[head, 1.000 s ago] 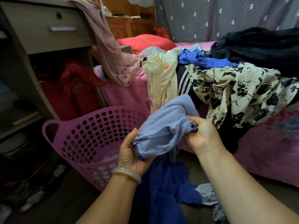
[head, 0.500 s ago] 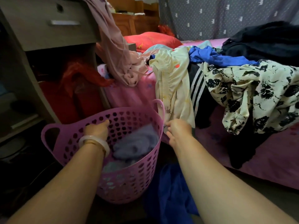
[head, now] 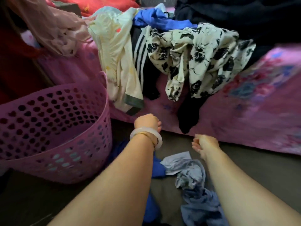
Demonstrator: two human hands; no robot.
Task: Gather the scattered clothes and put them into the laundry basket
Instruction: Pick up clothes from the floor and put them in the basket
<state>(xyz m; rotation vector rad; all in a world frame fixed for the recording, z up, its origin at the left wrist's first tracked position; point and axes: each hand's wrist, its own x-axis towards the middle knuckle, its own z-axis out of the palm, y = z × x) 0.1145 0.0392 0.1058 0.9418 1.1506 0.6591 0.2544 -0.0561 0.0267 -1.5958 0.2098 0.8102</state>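
Place: home bedroom.
Bed: pink floral bedsheet (head: 254, 115), red pillow (head: 97, 4) at its head.
Clothing: garments heaped on the bed (head: 192, 51) and floor.
Laundry: pink perforated basket (head: 53, 128) beside bed.
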